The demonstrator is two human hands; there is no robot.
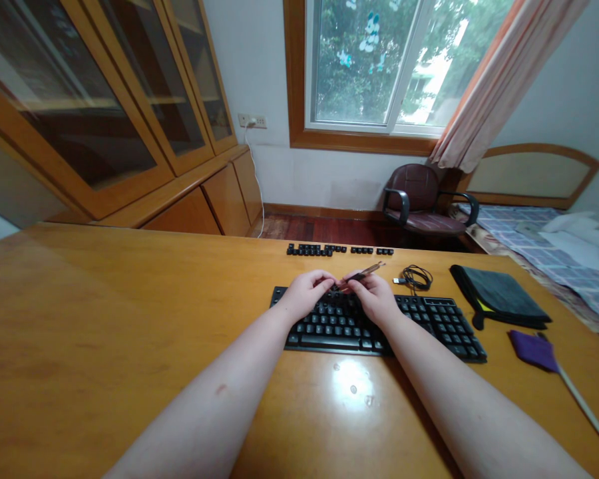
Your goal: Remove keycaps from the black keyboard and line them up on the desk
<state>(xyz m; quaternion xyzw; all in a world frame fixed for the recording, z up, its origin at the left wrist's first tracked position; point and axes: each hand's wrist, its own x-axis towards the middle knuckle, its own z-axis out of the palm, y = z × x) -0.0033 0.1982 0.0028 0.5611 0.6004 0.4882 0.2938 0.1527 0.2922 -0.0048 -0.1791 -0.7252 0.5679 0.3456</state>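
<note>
A black keyboard [429, 322] lies on the wooden desk [104, 319] in front of me. My left hand [304, 294] rests over its upper middle keys with the fingers curled, pinching at something small I cannot make out. My right hand [374, 296] is closed on a thin brown tool [367, 271] that slants up to the right, its lower tip meeting the left fingers above the keys. A row of loose black keycaps [339, 250] sits along the far edge of the desk, behind both hands.
A coiled black cable [415, 277] lies right of the hands. A folded dark cloth [499, 296] and a purple-headed brush [544, 352] lie at the right. Wooden glass-door cabinets [104, 113] line the left wall; a maroon chair [422, 199] and a bed [554, 246] stand beyond the desk.
</note>
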